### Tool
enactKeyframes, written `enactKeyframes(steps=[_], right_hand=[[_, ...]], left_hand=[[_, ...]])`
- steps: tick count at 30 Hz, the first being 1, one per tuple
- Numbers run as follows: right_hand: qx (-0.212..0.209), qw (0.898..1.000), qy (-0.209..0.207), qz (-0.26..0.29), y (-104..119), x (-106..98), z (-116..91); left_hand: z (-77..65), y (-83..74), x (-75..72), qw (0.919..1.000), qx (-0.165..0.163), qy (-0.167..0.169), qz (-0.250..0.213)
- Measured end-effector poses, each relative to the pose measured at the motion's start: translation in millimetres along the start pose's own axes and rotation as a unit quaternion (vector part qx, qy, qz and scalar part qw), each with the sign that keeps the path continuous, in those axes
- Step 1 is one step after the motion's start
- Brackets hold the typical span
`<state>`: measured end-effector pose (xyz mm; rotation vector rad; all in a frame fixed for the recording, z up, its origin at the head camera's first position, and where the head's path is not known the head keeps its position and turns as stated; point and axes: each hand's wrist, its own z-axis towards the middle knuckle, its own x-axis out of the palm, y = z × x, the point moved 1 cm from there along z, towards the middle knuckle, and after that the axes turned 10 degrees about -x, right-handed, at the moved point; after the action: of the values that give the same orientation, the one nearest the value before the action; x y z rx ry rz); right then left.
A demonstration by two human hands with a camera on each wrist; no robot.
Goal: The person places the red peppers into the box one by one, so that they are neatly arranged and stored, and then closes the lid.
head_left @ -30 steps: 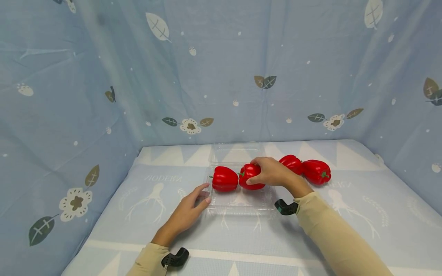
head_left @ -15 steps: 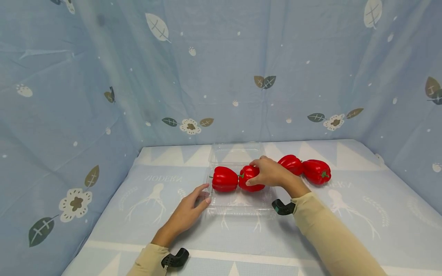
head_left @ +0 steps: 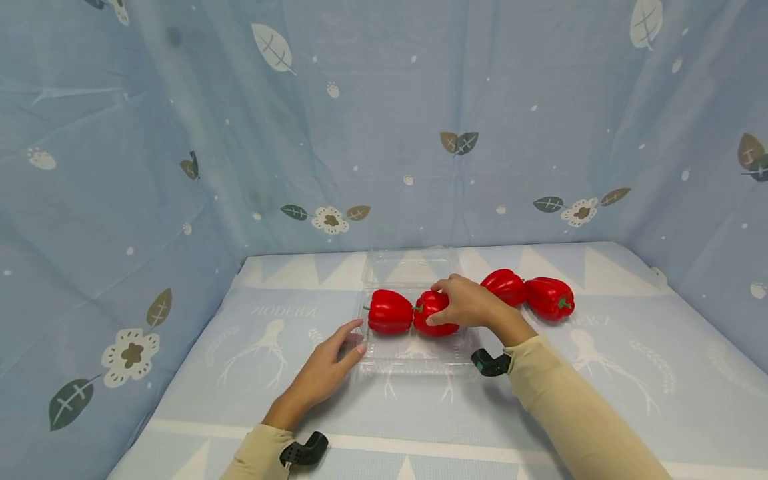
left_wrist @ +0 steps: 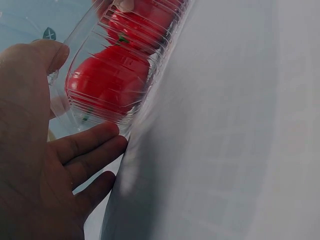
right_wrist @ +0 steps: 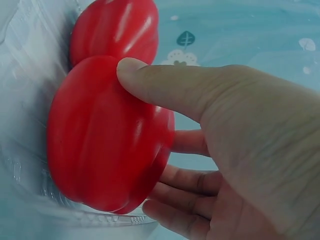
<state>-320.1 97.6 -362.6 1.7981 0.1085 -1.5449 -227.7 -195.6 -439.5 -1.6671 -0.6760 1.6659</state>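
Currently the right hand (head_left: 465,303) holds a red pepper (head_left: 427,315) between its thumb and fingers, the thumb laid on the skin and the other fingers around the far side, as the right wrist view shows. That pepper is inside the clear plastic container (head_left: 390,348), on its right side, its green stem pointing toward a second pepper (head_left: 390,312) just beside it in the left part. The left hand (head_left: 324,370) is spread wide at the container's left end, its fingertips against the plastic or very near it. The transparent lid (head_left: 408,270) lies opened back behind the container. To the right, past the right hand, a third pepper (head_left: 503,285) and a fourth pepper (head_left: 549,299) lie close together on the cloth-covered desk (head_left: 240,407), in front of a patterned blue curtain (head_left: 384,133).
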Motion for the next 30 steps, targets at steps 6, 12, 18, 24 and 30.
enactKeyframes(steps=[6,12,18,24,30], right_hand=[[0.006,1.0,-0.003,-0.002,0.2,1.1,-1.3],[0.004,1.0,-0.002,-0.001,1.5,1.6,-3.7],[0.003,1.0,-0.012,-0.001,1.5,1.6,-5.0],[-0.008,1.0,-0.019,-0.006,0.1,1.7,-5.4],[-0.014,1.0,-0.016,0.007,-1.8,0.7,-8.0]], left_hand=[[-0.5,-2.3,-0.8,1.0,-0.001,-0.001,-0.001],[-0.2,-2.3,-0.2,1.0,-0.003,-0.002,-0.001],[0.0,-2.4,-0.2,1.0,-0.005,-0.003,0.001],[0.1,-2.4,-0.2,1.0,-0.005,-0.003,0.002],[-0.3,-2.4,-0.7,1.0,-0.004,-0.001,0.001]])
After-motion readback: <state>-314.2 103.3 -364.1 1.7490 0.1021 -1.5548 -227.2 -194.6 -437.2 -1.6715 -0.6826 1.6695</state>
